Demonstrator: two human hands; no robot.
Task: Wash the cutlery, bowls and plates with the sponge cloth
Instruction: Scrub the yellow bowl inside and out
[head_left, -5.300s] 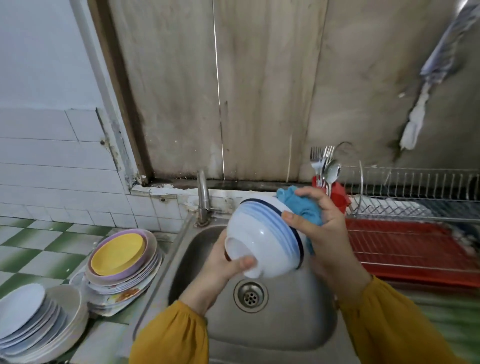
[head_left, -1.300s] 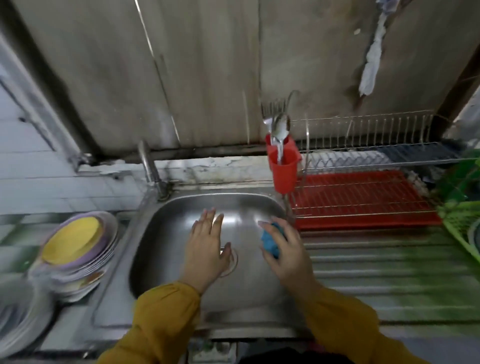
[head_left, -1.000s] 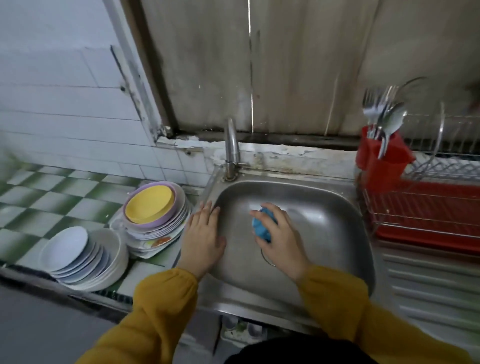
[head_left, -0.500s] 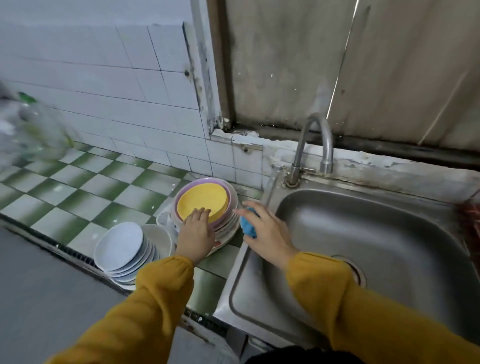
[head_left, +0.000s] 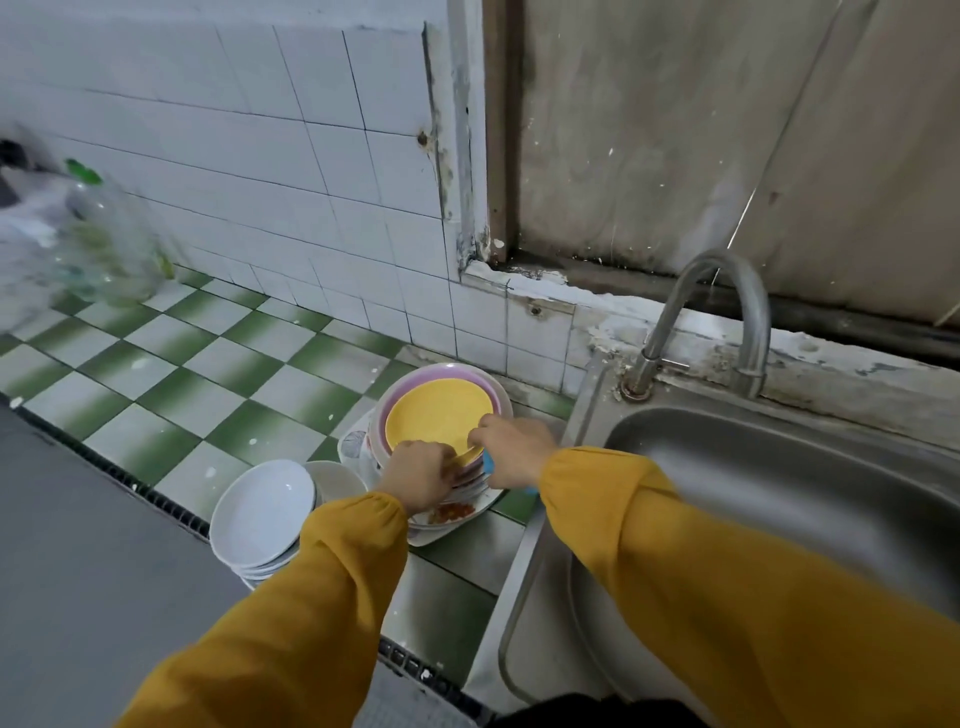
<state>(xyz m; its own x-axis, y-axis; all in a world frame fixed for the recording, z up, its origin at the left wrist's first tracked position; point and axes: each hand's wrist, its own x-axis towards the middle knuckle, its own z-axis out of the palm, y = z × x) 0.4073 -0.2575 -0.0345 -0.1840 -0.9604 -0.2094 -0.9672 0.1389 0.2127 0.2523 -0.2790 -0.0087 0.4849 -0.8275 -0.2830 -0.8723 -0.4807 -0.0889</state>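
Steel sink (head_left: 779, 493) no longer has the hands over it: both arms have swung left to the dirty plate stack (head_left: 441, 375) on the green-checked counter (head_left: 218, 384). On top lies the yellow plate (head_left: 439, 415). The left hand (head_left: 418, 480) curls round its near rim, and the right hand (head_left: 511, 449) fingers that rim while clutching the blue sponge cloth (head_left: 489, 461). Judging by this, the next plate's wash is beginning.

A tabletop (head_left: 171, 364) of green-and-white chequered tiles lies left of a steel sink (head_left: 779, 493), with a curved metal tap (head_left: 727, 280) at the sink's back rim. White wall tiles (head_left: 260, 130) rise behind the tabletop and a stained board (head_left: 675, 130) behind the tap; a blurred clear container (head_left: 111, 244) with a green top stands far left
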